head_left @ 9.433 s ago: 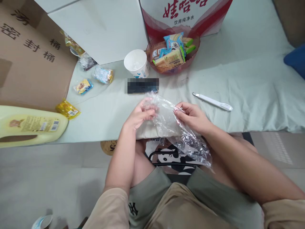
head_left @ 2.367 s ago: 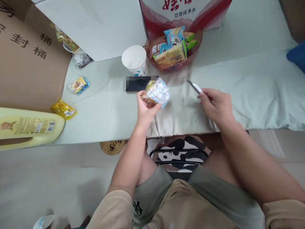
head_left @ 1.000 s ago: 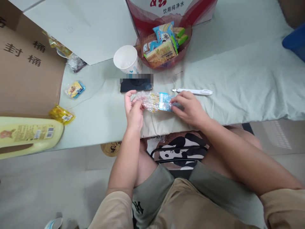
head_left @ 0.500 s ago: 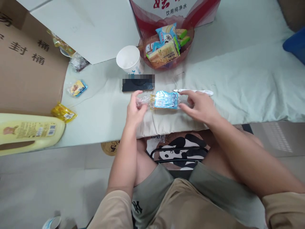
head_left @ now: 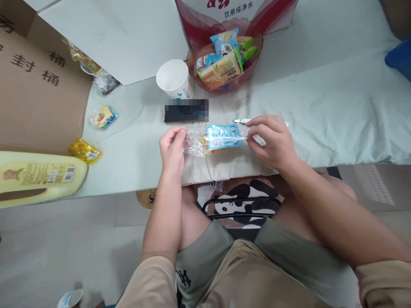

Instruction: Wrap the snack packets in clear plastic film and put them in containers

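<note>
Glinting, crinkled clear wrap (head_left: 196, 148) covers a blue packet (head_left: 224, 137).

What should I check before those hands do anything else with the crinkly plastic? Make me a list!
1. Left hand gripping the clear plastic: ok, it pinches one end.
2. Right hand gripping it too: ok, it pinches the other end.
3. White knife well away from fingers: not ok, it lies right by the right hand.
4. Knife blade tucked in: cannot tell, too small.
5. Paper cup standing upright: ok.
</note>
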`<state>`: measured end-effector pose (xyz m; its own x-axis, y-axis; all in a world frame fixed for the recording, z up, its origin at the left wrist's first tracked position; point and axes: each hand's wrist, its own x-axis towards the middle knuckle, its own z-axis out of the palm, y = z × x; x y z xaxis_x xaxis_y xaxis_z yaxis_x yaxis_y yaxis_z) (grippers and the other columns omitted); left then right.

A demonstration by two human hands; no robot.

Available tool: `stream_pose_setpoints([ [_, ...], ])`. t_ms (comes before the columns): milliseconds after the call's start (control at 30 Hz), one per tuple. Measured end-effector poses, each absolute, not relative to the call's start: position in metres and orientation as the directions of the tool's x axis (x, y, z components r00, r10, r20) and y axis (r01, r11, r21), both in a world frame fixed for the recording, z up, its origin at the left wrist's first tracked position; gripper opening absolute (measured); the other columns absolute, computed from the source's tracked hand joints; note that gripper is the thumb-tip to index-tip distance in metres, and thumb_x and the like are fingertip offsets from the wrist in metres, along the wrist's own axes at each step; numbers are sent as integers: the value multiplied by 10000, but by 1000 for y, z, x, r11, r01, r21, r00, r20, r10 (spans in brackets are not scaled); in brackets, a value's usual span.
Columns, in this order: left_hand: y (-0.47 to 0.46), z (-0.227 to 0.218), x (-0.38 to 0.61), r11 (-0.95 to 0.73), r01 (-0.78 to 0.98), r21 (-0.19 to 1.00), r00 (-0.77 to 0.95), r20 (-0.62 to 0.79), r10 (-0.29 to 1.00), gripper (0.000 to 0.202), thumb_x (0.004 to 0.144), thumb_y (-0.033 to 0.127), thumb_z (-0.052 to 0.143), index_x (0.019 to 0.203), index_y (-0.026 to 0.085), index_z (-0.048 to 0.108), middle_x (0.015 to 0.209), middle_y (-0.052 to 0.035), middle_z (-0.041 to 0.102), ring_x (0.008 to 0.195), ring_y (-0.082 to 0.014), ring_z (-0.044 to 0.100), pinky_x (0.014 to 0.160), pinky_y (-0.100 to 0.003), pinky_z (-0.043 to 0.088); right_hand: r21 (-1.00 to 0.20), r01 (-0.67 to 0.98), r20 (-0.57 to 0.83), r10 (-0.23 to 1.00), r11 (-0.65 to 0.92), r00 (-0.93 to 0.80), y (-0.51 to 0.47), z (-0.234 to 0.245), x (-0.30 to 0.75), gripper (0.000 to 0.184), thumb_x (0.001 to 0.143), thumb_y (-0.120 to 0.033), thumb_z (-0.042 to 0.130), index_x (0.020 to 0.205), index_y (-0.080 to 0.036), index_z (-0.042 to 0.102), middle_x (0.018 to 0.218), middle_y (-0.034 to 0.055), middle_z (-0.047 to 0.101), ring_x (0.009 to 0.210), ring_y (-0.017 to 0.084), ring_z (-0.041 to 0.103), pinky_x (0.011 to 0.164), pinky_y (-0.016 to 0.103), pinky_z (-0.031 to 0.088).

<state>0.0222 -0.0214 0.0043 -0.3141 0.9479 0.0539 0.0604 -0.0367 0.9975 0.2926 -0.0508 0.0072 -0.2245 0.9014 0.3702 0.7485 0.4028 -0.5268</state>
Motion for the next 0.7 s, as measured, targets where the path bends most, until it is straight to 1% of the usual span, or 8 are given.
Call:
stream_pose_setpoints([
  [133,-17,9,24,159,-153,975,-361,-205,910,63,734,212,725,703,184,678,714,4,637,495,-67,528,394,-182,351,-410,760,562,796,503,-224,-54,8,292,245,981,-216,503,779,-270,631,1143,42,768,1160,277,662,952,474,451],
  [200,-14,11,22,205,-244,948,-355,-284,891,64,721,196,707,694,189,650,685,16,617,488,-62,524,391,-171,366,-356,732,628,729,581,-273,-55,8,291,276,990,-198,488,753,-264,613,1063,17,790,1093,242,692,919,434,448],
  [233,-13,11,20,214,-282,935,-352,-308,884,75,718,196,708,697,193,636,677,22,611,494,-59,527,402,-164,387,-345,712,620,718,612,-317,-56,8,292,274,984,-185,481,757,-263,612,1030,10,794,1030,225,702,893,417,446],
  [367,-10,10,18,224,-339,914,-375,-349,859,127,703,212,736,721,200,611,654,39,587,483,-50,510,406,-148,403,-418,603,453,732,679,-509,-58,8,293,212,915,-179,480,887,-255,676,842,21,763,713,185,644,704,360,399],
  [500,-10,10,18,244,-236,940,-375,-320,870,92,711,212,733,736,190,648,647,32,573,431,-40,439,334,-155,255,-524,584,186,753,620,-632,-60,7,293,321,936,-343,484,1086,-225,742,700,34,709,631,202,602,638,334,345],
  [567,-12,10,15,257,-171,951,-300,-299,906,110,704,205,751,790,195,683,693,19,602,436,-43,437,334,-168,234,-485,685,28,793,543,-609,-60,7,292,420,988,-414,410,1144,-230,753,639,38,681,583,213,574,607,331,299],
  [633,-16,11,11,259,-121,958,-166,-277,947,224,677,205,799,884,209,714,794,-5,653,497,-57,497,383,-172,326,-399,809,-77,864,431,-498,-60,7,289,465,1006,-426,370,1230,-242,734,611,45,666,546,228,546,584,333,256],
  [700,-20,10,5,237,-61,969,-16,-239,971,388,630,212,863,993,226,727,939,-33,694,616,-81,579,495,-183,450,-336,888,-96,926,314,-364,-58,6,287,485,984,-431,420,1352,-244,673,628,57,681,542,248,539,577,336,249],
])
